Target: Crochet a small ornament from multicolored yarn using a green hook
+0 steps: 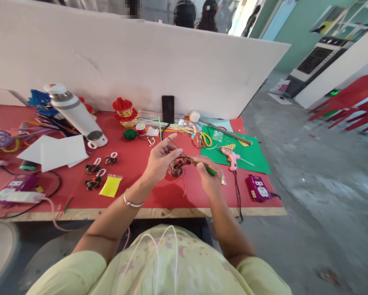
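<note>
Over the middle of the red table, my left hand (162, 159) has its fingers closed on dark yarn, with a strand running up over its raised index finger. My right hand (209, 174) grips a green-handled crochet hook (211, 169), its tip at the dark multicoloured yarn piece (186, 161) between my hands. A small ball of the same dark and orange yarn (175, 169) sits just below the piece. To the left lie several finished-looking yarn pieces (93, 183) with white bead loops, near a yellow packet (110, 185).
A white flask (75, 110) leans at the back left by white papers (64, 151). Behind my hands are a phone (168, 109), scissors (206, 139) and thread spool (141, 129). A pink glue gun (231, 157) lies right, near a purple power box (257, 188).
</note>
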Motion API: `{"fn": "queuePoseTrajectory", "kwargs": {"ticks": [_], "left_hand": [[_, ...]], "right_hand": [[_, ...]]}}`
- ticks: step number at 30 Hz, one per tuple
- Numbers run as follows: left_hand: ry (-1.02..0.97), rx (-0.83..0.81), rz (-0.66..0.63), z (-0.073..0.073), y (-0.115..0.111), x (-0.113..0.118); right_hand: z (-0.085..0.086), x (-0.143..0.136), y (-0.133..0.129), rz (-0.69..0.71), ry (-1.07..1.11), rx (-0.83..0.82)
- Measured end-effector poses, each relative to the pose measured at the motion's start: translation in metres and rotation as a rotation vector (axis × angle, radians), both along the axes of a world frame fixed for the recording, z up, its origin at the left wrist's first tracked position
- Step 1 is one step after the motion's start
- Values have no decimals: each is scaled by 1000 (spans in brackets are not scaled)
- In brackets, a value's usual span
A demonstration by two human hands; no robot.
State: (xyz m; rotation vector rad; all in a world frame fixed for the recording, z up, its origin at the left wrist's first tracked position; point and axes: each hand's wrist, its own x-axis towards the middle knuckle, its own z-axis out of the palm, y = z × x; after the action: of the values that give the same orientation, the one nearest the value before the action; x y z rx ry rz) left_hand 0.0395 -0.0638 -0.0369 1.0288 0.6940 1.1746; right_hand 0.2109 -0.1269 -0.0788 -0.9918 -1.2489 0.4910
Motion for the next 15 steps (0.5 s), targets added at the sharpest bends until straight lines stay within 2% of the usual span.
{"fn": "queuePoseTrajectory", "kwargs": {"ticks": [5, 15], "left_hand": [[-15, -58, -156, 2, -5, 5], [-95, -86, -100, -4, -2, 8]], "right_hand": [[-7, -1, 4, -30, 81, 21], [-13, 0, 3, -13, 128, 2]]}}
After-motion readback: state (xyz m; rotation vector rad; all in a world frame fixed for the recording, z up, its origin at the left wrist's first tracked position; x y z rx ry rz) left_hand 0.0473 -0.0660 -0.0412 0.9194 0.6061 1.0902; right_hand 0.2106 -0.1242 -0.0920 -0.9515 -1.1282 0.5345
